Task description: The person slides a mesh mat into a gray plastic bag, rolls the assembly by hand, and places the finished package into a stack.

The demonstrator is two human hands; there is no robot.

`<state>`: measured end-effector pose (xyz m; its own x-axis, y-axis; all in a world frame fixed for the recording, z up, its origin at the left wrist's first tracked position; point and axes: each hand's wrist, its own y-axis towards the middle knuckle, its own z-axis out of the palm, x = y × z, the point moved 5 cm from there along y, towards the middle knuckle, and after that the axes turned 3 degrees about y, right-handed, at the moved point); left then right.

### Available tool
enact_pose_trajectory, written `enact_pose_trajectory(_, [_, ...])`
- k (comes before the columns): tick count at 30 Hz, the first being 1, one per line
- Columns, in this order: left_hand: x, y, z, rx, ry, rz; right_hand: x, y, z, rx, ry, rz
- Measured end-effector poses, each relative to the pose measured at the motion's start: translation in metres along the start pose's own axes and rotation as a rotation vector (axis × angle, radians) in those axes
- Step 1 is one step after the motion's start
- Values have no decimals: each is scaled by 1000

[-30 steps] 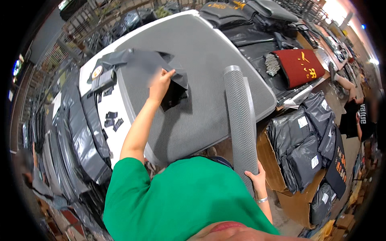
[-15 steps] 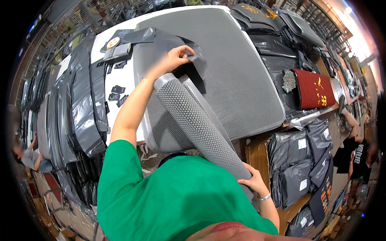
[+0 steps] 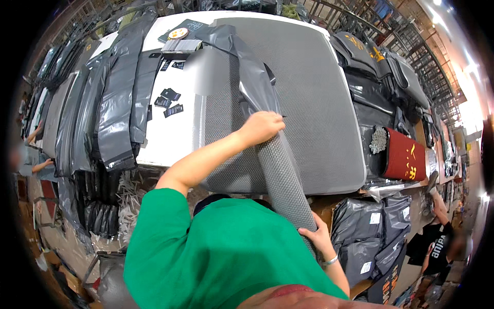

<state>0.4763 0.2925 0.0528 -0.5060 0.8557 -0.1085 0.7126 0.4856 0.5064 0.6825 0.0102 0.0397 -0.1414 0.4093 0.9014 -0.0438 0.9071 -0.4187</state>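
Observation:
A rolled grey mesh mat point(image 3: 285, 177) slants from the middle of the table down to my right side. My left hand point(image 3: 262, 127) is closed on the mouth of a grey plastic bag point(image 3: 254, 72), at the roll's far end. The bag stretches away from the hand over the table, and the roll's far tip is hidden by the bag and hand. My right hand point(image 3: 319, 238) is wrapped round the roll's near end, close to my body. Beneath the roll, flat grey mesh mats point(image 3: 319, 113) lie on the white table point(image 3: 172, 131).
Small black cards point(image 3: 169, 99) and a stack of cards point(image 3: 181, 47) lie at the table's left. Plastic-wrapped packages point(image 3: 121, 113) are piled beyond them. At right are a rolled red mat point(image 3: 404, 154) and a box of bagged goods point(image 3: 355, 232). Other people point(image 3: 440, 244) are at both sides.
My left hand has come down and right with the bag's edge, and the bag now meets the roll's far end. The roll stands steeper. My right hand still holds its near end.

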Motion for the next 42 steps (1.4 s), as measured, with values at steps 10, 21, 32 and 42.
enact_pose_trajectory(10, [62, -137, 71, -340, -1137, -1089, 9, -7, -6, 156, 194, 131])
enact_pose_trajectory(21, [-4, -166, 31, 469, -920, -975, 16, 24, 17, 104, 103, 68])
enact_pose_trajectory(32, [-33, -9, 15, 388, -75, -172, 17, 22, 18, 79, 129, 28])
enact_pose_trajectory(42, [-4, -131, 133, 126, -1239, -1051, -6, 12, 10, 22, 375, 71])
